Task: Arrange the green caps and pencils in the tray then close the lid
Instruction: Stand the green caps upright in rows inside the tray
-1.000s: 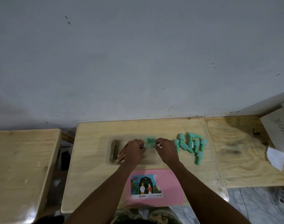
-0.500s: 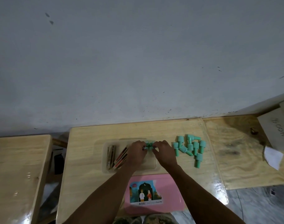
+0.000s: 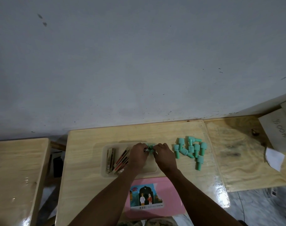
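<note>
A clear plastic tray (image 3: pixel 104 160) lies on the middle wooden desk. Several pencils (image 3: pixel 121 160) lie in its left half. My left hand (image 3: pixel 138 156) and my right hand (image 3: pixel 164 157) meet over the tray's far edge. Both pinch a small cluster of green caps (image 3: pixel 150 148) between their fingertips. A loose pile of several more green caps (image 3: pixel 190 150) lies on the desk to the right of the tray. The pink lid (image 3: pixel 170 196) with a picture label lies flat near the desk's front edge, under my forearms.
A second wooden desk (image 3: pixel 16 176) stands to the left across a gap. A plywood board (image 3: pixel 246 154) adjoins on the right, carrying a cardboard box (image 3: pixel 275 131) and a white paper scrap (image 3: pixel 274 158). A grey wall rises right behind the desks.
Both hands stay together at the tray's far edge, closing further over the held green caps. The camera has shifted slightly; the loose pile and lid have not moved.
</note>
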